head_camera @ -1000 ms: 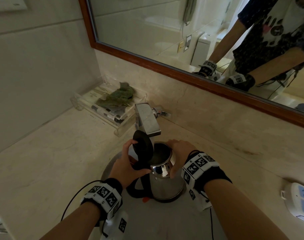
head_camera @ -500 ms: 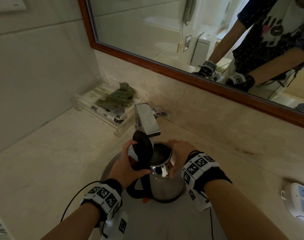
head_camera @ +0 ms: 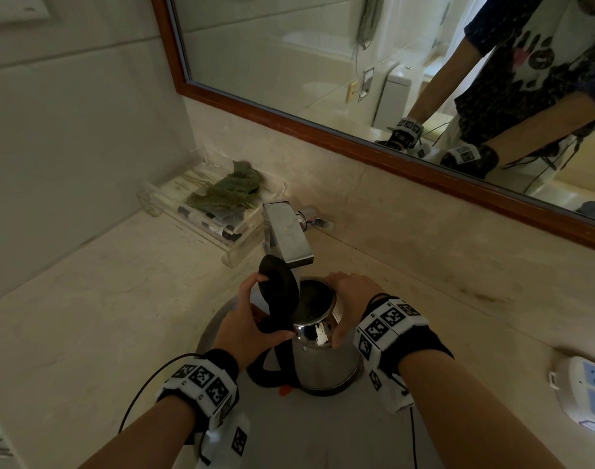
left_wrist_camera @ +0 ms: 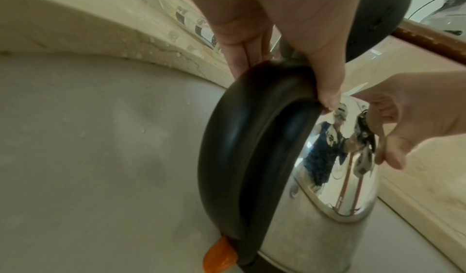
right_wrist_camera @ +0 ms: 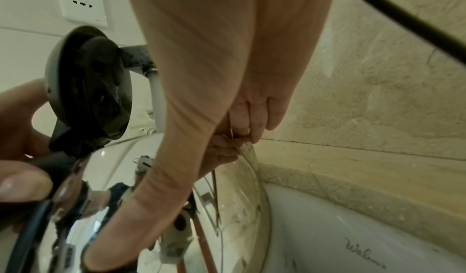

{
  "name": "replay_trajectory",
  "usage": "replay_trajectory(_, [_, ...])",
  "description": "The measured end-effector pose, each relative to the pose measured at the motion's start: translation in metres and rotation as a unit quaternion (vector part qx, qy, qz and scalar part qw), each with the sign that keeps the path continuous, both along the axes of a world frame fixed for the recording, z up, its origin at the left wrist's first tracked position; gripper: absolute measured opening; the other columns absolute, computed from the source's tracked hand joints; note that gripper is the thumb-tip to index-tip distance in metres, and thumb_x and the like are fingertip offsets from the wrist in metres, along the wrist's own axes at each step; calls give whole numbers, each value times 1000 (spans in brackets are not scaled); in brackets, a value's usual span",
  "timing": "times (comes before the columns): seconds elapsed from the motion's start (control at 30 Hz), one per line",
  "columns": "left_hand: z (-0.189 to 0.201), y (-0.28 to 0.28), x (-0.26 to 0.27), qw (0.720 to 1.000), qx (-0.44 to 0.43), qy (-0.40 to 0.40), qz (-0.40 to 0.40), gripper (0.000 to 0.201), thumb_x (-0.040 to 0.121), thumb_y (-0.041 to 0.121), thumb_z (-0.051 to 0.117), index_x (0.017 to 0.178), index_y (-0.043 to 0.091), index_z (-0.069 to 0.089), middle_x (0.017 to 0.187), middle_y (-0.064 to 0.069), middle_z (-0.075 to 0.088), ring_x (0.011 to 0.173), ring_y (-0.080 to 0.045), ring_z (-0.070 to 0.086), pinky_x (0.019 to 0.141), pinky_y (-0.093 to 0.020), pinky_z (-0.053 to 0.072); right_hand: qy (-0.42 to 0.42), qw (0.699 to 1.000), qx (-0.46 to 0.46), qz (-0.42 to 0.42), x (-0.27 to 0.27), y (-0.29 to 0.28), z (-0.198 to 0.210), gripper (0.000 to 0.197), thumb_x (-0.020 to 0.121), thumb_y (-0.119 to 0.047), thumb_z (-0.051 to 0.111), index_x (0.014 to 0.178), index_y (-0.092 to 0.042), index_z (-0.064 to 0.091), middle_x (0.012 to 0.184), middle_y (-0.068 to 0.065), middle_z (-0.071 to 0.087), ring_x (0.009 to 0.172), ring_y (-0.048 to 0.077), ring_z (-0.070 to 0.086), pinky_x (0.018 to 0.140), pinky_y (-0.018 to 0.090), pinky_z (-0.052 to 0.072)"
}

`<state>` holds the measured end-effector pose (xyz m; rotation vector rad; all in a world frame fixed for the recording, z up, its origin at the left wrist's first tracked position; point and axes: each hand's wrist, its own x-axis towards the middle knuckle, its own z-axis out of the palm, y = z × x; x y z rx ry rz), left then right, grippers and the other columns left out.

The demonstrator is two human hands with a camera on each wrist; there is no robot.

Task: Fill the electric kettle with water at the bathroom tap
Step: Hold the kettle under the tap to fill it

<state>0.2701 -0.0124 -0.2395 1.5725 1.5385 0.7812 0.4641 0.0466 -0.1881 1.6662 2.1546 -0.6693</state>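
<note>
Steel kettle upright in sink basin, centre frame, under tap — lid flipped open. Left hand grips black handle; right hand curls over rim.

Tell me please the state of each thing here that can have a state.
Shiny steel electric kettle: upright in sink, under spout.
Black round kettle lid: open, raised.
Square chrome tap: running, white stream visible in right wrist view.
Left hand: grips black handle.
Right hand: holds kettle rim.
</note>
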Motion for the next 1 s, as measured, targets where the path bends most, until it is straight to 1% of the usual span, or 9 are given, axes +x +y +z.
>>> replay_trajectory(0.1, [-1,0,0,1000,0,2,-1,94,62,16,83,118,47,14,96,-6,67,84,-21,66,79,-35,56,4,1000,7,1,1,-3,0,90,61,-31,87,137,-14,43,136,7,50,125,26,50,105,37,44])
replay_trajectory(0.2, [-2,0,0,1000,1,5,-3,94,62,16,83,118,48,14,92,-7,68,80,-20,66,76,-36,57,9,1000,15,10,1,-6,-1,92,57,-31,88,137,-18,44,134,5,51,124,25,51,104,37,45])
replay_trajectory(0.3, [-2,0,0,1000,-1,4,-4,94,63,16,83,118,48,14,96,-6,66,84,-21,66,79,-35,57,12,1000,20,14,1,-5,-2,94,56,-33,89,138,-18,44,134,5,50,124,25,51,104,36,45])
replay_trajectory(0.43, [-2,-1,0,1000,9,-8,1,95,61,16,84,120,45,15,99,-4,65,91,-22,66,80,-35,56,3,1000,18,21,-1,-3,-1,97,55,-37,89,138,-17,44,136,6,50,124,27,51,105,38,45])
replay_trajectory(0.57, [-2,-1,0,1000,4,-5,5,96,60,16,84,118,49,15,106,-8,66,94,-24,66,83,-39,56,-2,999,23,25,-1,-3,-3,98,51,-38,90,136,-18,46,133,6,53,120,26,55,102,39,47])
replay_trajectory(0.7, [-2,-1,1,1000,1,-2,1,95,61,17,84,116,50,14,106,-6,66,95,-23,66,84,-39,56,3,999,24,25,1,-2,-4,100,50,-38,90,138,-19,45,134,6,52,121,27,53,103,38,46])
replay_trajectory(0.87, [-2,-1,2,1000,-3,-1,7,95,62,16,83,117,50,13,108,-8,64,95,-23,65,81,-32,56,2,999,23,26,1,-1,-6,100,52,-37,90,138,-20,44,135,5,51,122,26,52,104,38,45])
replay_trajectory(0.93, [-2,-3,2,1000,-4,-1,14,96,62,17,83,116,53,12,108,-7,64,93,-20,65,80,-33,57,0,1000,16,23,1,0,-6,98,57,-36,89,141,-19,41,139,6,47,126,27,49,106,38,43])
replay_trajectory(1.0, [-3,-5,5,1000,-15,5,19,96,64,19,82,117,54,11,107,-4,63,91,-19,65,80,-32,57,-8,1000,7,26,2,1,-6,102,59,-35,88,145,-18,35,145,6,41,131,27,44,109,38,39])
